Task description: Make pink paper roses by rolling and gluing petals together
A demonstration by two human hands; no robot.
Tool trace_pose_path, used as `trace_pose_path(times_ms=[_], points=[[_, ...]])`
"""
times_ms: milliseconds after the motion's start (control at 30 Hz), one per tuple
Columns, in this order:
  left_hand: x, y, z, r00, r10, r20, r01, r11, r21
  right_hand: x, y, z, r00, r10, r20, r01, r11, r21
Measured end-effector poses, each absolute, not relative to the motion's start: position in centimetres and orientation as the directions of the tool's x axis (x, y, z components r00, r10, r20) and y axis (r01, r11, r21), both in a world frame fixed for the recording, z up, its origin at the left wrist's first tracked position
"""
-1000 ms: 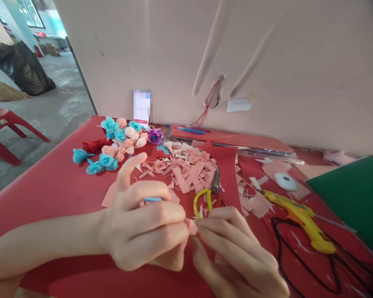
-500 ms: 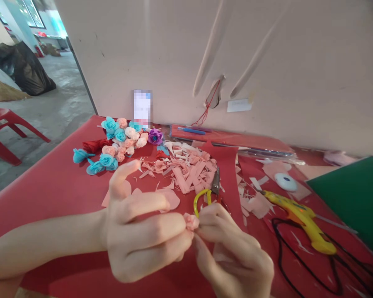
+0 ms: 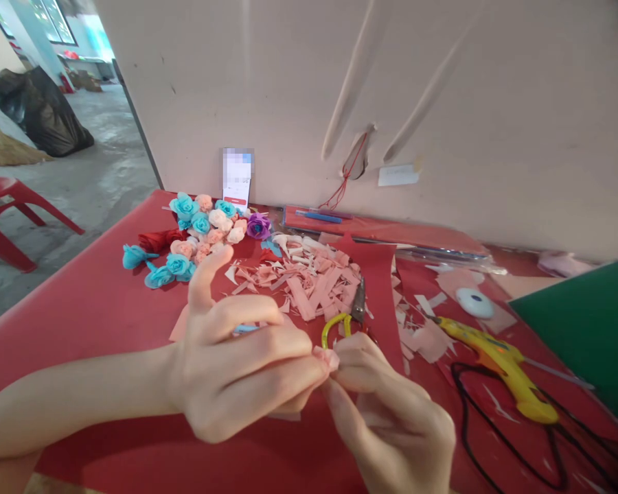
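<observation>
Between my two hands is a small pink paper flower (image 3: 327,357), pinched from both sides. My left hand (image 3: 247,363) grips it with the thumb side down, its index or little finger raised and the others bent. My right hand (image 3: 391,412) holds the flower's other side between thumb and fingertips. Just behind my hands lie yellow-handled scissors (image 3: 334,322), partly hidden by my right fingers. Pink paper pieces (image 3: 179,325) lie under and behind my left hand. A bit of a light-blue object (image 3: 246,329) shows between its fingers.
Finished paper flowers (image 3: 178,264) in blue, pink, white, red and purple sit at the back left, before an upright phone (image 3: 237,180). Paper scraps (image 3: 309,281) are heaped mid-table. At right lie a yellow glue gun (image 3: 499,363) with black cord, a white round object (image 3: 474,302) and a green sheet (image 3: 581,329).
My left hand has tilted and slid slightly right, its fingertips now covering more of the pink flower. My right hand stays nearly in place. The light-blue object now shows between my left fingers.
</observation>
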State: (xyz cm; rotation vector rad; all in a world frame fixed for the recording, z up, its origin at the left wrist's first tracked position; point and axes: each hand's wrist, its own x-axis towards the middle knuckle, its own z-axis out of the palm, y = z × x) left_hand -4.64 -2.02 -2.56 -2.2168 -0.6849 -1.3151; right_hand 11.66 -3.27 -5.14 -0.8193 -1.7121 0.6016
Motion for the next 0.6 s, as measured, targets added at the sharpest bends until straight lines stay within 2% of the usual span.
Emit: trace_pose_path(times_ms=[233, 433, 600], points=[[-4.7, -2.4, -3.0, 0.409, 0.202, 0.89, 0.636, -0.762, -0.119, 11.7, -3.4, -5.7, -0.17, 0.81, 0.561, 0.169, 0.585, -0.793], [-4.7, -2.5, -2.9, 0.379, 0.177, 0.908, 0.574, -0.815, -0.081, 12.3, -2.1, -6.7, -0.247, 0.791, 0.559, 0.122, 0.598, -0.792], [-4.2, -2.1, -2.6, 0.318, 0.276, 0.907, 0.541, -0.839, 0.065, 12.8, -1.0, -7.4, -0.296, 0.751, 0.591, 0.102, 0.64, -0.762]])
